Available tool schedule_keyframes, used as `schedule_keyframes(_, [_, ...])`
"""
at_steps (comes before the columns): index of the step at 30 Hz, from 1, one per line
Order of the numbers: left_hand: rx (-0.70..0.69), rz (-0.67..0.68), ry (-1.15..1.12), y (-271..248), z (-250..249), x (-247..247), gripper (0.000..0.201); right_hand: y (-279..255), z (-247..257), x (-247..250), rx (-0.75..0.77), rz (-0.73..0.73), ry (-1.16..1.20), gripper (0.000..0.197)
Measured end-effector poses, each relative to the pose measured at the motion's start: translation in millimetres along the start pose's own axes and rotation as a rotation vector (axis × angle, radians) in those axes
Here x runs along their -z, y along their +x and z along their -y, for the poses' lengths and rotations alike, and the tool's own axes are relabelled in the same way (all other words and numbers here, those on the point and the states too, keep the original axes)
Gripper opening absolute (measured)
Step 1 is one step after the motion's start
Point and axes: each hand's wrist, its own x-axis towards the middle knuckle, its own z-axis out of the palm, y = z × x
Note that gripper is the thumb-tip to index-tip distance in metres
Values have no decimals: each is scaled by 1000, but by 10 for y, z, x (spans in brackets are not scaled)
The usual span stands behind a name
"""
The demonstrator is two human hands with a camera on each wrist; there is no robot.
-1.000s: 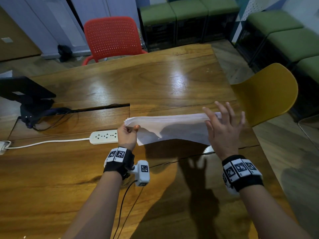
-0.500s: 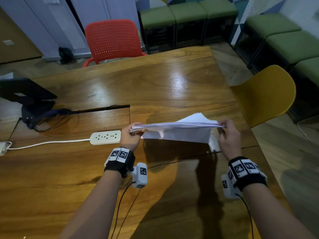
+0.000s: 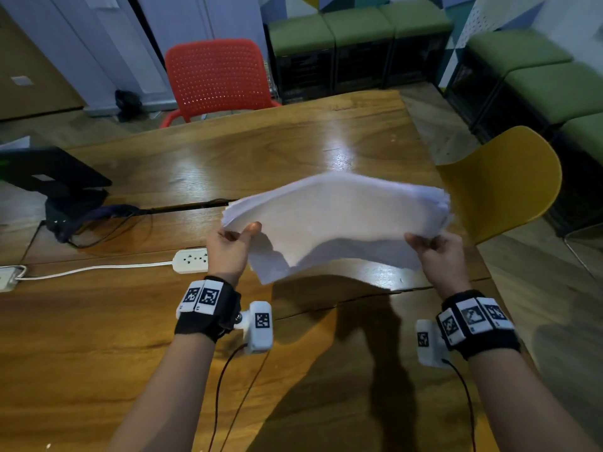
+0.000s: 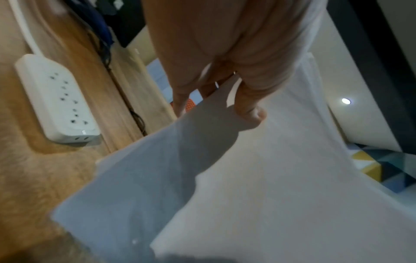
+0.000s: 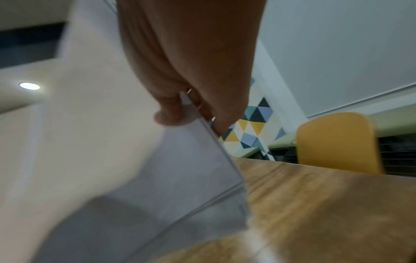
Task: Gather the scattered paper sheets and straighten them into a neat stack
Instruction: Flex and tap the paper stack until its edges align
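Thumb on top, fingers (image 4: 184, 99) curled beneath: the left hand (image 3: 230, 249) pinches the paper stack (image 3: 339, 216) at its left edge. Over on the other side, the right hand (image 3: 439, 252) clamps the right edge the same way, thumb against the sheets. The stack hangs in the air between both hands, above the wooden table (image 3: 98, 337), bowed upward in the middle, edges blurred. A white power strip (image 3: 191, 261) lies on the table just left of the left hand.

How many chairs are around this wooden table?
2: a red perforated plastic chair at the table's far side, and a yellow moulded chair at its right edge. Others may sit outside the camera's view.
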Motion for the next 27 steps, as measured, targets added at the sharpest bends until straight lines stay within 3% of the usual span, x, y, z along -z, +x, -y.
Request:
schedule_keyframes(2, [-31,25,-62,-83,-47,-68,4,-50,55,-114,34,-38,63,16])
schedule_keyframes(5, [-75,62,-89,-247,-4,-189,15,-163,39,-295,27,-73,123,21])
schedule_keyframes(10, [28,7,-101,-327,272,-234,19,-283,-183,-331,-62,-35,55,27])
schedule_keyframes(12, [49,6,-95,-303,317,-227,29,-306,-173,-289,-50,-44,52,53])
schedule_keyframes(14, [51,19,-68,-267,348,-234,36,-313,-121,-254,96,-92,-74,79])
schedule_keyframes(15, [44,28,-56,-248,358,-235,39,-308,-102,-234,209,-119,-179,83])
schedule_keyframes(18, [48,31,-19,-214,357,-219,42,-271,-62,-187,517,-95,-525,73])
schedule_keyframes(20, [78,35,-8,-195,356,-201,37,-271,-60,-156,517,-30,-633,67])
schedule_keyframes(23, [108,56,-19,-157,360,-160,38,-268,-76,-132,444,-44,-650,59])
schedule_keyframes(27, [97,63,-24,-93,358,-108,39,-245,-6,-130,526,-49,-596,52])
